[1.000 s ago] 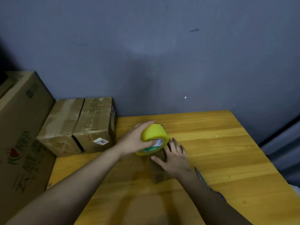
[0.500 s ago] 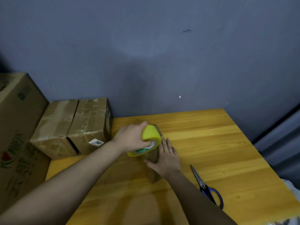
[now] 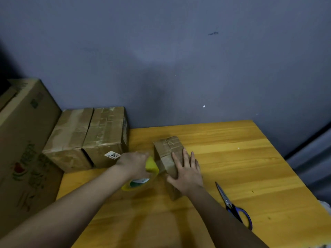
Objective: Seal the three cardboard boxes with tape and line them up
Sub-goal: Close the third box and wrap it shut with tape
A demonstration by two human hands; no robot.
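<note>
Nearest, the scissors (image 3: 231, 204) lie on the tabletop (image 3: 241, 158). Mid-table, the right hand (image 3: 187, 173) presses flat-fingered on the small box (image 3: 166, 149); it looks light and slidable, so hold it down. Beside it, the left hand (image 3: 133, 162) grips the tape roll (image 3: 141, 174). Farthest, two taped boxes (image 3: 89, 136) sit touching.

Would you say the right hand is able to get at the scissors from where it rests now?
Probably yes. The right hand lies flat on the small box, holding nothing, and the scissors lie on bare table just to its right with nothing between.
</note>
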